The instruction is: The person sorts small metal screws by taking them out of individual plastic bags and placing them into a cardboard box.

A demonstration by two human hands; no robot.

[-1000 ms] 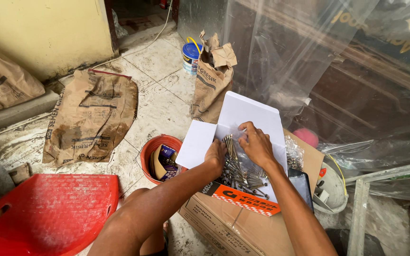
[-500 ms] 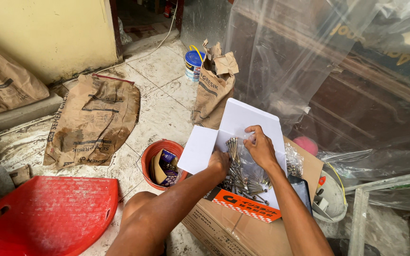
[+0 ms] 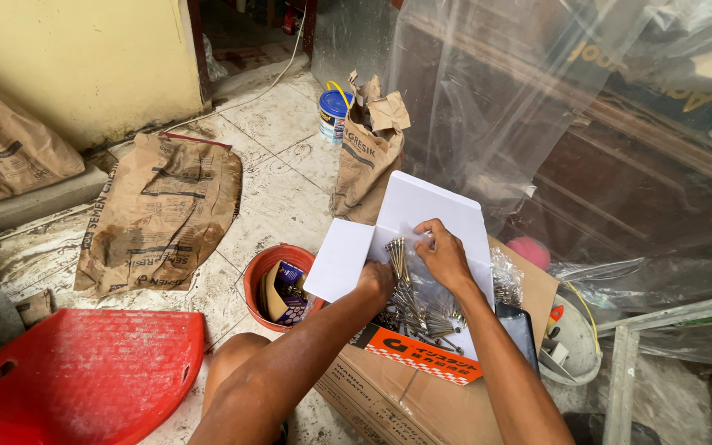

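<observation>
- The cardboard carton (image 3: 422, 404) nearest the person carries the whole load; the open white box (image 3: 422, 214) with its orange front edge sits on the carton's top, close to the near rim; a push from either forearm could, I judge, slide it off toward the knee (image 3: 236, 363).
- The left hand (image 3: 377, 278) is curled into the pile of long nails (image 3: 414, 301) inside the box; its fingers are hidden among the shanks, so I cannot tell how tightly it is closed or how many it has hold of; the points lie every way, and a blind grab could prick a fingertip.
- The right hand (image 3: 445, 255) is half closed, thumb and fingers pinching the clear plastic liner (image 3: 430, 284) by a bundle of upright nail heads; thin film over sharp ends may tear, and nails would then scatter.
- A dark phone (image 3: 521, 330) lies on the carton just beside the box at the right; spilled nails could scratch it, or an elbow could knock it off.
- A clear bag of smaller hardware (image 3: 506, 276) rests beside the right flap; it could be dragged along with the liner.
- The red bowl (image 3: 278, 284) stands on the tiled floor (image 3: 282, 189) left of the carton; nails falling there would mix with its contents.
- Farther off, the standing paper sack (image 3: 370, 152) and the blue-lidded tub (image 3: 334, 111) seem out of reach of any spill.
</observation>
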